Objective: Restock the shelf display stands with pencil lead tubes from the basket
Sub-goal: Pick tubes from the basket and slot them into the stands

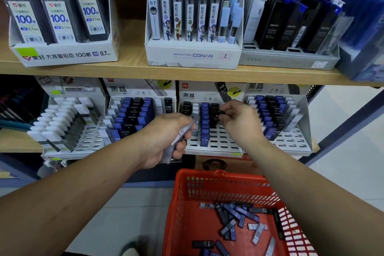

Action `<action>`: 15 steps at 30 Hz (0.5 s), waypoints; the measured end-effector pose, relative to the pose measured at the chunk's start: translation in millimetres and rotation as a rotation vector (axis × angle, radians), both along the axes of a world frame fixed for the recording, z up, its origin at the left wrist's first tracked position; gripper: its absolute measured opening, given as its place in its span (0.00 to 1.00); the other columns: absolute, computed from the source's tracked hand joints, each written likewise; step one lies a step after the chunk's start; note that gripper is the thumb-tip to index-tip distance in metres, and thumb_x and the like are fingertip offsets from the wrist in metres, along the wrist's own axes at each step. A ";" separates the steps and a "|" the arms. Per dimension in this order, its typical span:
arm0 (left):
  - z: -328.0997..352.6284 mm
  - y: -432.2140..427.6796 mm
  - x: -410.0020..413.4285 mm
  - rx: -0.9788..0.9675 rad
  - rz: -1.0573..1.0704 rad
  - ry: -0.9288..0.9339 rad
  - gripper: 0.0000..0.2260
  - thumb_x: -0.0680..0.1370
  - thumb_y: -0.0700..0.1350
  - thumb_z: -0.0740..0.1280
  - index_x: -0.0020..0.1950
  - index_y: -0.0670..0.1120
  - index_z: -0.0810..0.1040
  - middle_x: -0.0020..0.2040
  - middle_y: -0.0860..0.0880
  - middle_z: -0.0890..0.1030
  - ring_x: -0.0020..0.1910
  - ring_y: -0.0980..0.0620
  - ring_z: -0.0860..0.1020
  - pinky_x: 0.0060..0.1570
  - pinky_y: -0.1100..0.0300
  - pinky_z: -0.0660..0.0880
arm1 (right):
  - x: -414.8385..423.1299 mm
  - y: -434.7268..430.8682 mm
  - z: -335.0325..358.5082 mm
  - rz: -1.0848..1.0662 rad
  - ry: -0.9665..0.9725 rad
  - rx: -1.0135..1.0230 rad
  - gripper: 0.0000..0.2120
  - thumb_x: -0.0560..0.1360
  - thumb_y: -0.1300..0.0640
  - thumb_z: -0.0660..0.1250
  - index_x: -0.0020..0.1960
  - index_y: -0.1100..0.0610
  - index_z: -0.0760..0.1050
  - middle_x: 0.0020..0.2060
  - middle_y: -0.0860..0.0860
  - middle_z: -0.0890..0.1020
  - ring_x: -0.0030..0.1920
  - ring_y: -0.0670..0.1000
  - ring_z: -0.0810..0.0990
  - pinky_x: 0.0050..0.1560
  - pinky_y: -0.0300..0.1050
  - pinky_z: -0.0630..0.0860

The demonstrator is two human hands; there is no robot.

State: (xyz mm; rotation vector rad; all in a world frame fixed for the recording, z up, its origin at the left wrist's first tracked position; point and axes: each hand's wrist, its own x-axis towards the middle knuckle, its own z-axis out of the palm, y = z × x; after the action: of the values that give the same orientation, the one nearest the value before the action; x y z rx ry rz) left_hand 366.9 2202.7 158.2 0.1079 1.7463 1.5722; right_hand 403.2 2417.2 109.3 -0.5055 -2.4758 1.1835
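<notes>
Both bare forearms reach forward, converging toward 12 o'clock. Left grip (164,139), a bare hand, comes in from 8 o'clock with the thumb side up and the fingers curled round a bundle of clear plastic lead tubes (184,136). Right grip (239,124), also bare, comes in from 4 o'clock, back of hand up. Its fingertips (229,109) pinch a small black lead tube (221,112) at its 10 o'clock. The grips are near each other, not touching.

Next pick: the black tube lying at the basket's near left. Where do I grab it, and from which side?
Come straight down from above and pinch the black tube across its long edges near mid-length. It lies flat on the basket floor, lengthwise left to right, so those edges look open.
</notes>
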 end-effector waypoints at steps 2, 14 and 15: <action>-2.2 -3.4 -0.5 -0.002 -0.006 0.027 0.13 0.86 0.50 0.63 0.60 0.42 0.80 0.39 0.48 0.76 0.28 0.53 0.69 0.26 0.60 0.66 | -2.6 1.9 -2.0 0.020 0.016 0.069 0.10 0.77 0.70 0.67 0.51 0.58 0.82 0.44 0.56 0.85 0.43 0.50 0.83 0.43 0.35 0.79; 4.5 -13.1 -4.5 0.030 -0.001 -0.003 0.11 0.85 0.49 0.63 0.58 0.42 0.79 0.36 0.46 0.74 0.26 0.52 0.66 0.25 0.62 0.61 | 7.1 -18.6 24.0 0.096 0.015 -0.049 0.09 0.79 0.60 0.71 0.58 0.54 0.84 0.44 0.48 0.82 0.38 0.43 0.79 0.44 0.40 0.77; 5.3 -12.5 -4.2 0.036 -0.012 -0.002 0.09 0.84 0.48 0.64 0.56 0.43 0.79 0.36 0.46 0.75 0.26 0.52 0.66 0.24 0.62 0.61 | 10.6 -26.1 34.0 0.143 0.005 -0.231 0.07 0.80 0.59 0.71 0.57 0.54 0.84 0.42 0.49 0.84 0.37 0.45 0.80 0.39 0.40 0.77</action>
State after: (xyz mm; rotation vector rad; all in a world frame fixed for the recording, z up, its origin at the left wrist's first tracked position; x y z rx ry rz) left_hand 362.7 2190.1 163.4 0.1335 1.7132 1.5946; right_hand 413.8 2391.2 143.3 -0.3893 -2.4175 1.5363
